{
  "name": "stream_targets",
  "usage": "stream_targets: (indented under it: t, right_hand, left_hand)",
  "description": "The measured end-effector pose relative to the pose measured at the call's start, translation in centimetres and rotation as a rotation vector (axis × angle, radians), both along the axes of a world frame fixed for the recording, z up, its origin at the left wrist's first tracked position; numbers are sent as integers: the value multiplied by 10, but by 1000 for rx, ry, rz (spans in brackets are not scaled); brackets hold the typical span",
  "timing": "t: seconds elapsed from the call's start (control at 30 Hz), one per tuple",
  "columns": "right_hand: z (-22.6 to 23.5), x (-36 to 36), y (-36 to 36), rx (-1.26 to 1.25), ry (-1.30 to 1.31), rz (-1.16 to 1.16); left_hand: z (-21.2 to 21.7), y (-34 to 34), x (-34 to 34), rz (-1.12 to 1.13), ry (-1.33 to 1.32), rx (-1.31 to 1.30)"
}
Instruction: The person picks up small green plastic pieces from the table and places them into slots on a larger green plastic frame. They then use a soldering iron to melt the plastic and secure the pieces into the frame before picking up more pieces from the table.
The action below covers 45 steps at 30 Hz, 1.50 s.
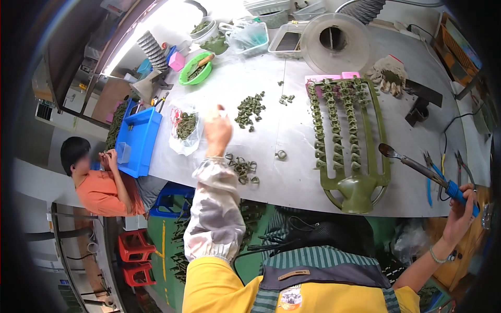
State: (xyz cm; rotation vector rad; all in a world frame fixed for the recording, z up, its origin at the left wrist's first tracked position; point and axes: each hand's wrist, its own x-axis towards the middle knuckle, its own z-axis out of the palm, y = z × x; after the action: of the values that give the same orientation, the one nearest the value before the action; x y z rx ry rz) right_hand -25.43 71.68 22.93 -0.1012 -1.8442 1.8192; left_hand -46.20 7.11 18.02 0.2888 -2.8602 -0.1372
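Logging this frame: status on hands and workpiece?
Left hand raised over the table, grip contents unclear. Right hand holds blue-handled soldering iron. Green wax tree lies flat between them. Loose green rings below left hand.

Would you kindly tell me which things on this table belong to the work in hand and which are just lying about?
In hand:
- left hand, raised above the small green rings
- right hand, holding the blue-handled iron
- green wax tree
- pile of green pieces

Lying about:
- green bowl
- clear spool
- gloves
- blue tray
- cutters
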Motion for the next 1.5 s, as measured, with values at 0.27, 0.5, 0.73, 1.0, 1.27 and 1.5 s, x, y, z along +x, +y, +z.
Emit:
stream_targets:
  t: [0.27,0.5,0.73,1.0,1.27,1.5]
  right_hand:
    - [13,-5,-8,-73,7,-130]
    - [23,-8,-31,-201,37,-142]
    - [41,-3,-55,-171,73,-179]
    - [27,-7,-37,-216,56,-191]
    - [16,-4,-14,-167,30,-173]
    - [13,-4,-11,-189,25,-156]
  left_hand:
    - [9,-211,19,461,341,-205]
    - [-19,-228,-8,105,-27,28]
    - [-23,-215,-53,57,-400,318]
    - [-27,-245,-18,47,-69,436]
    - [34,-206,23,226,-33,1176]
    - [57,-174,52,157,68,1363]
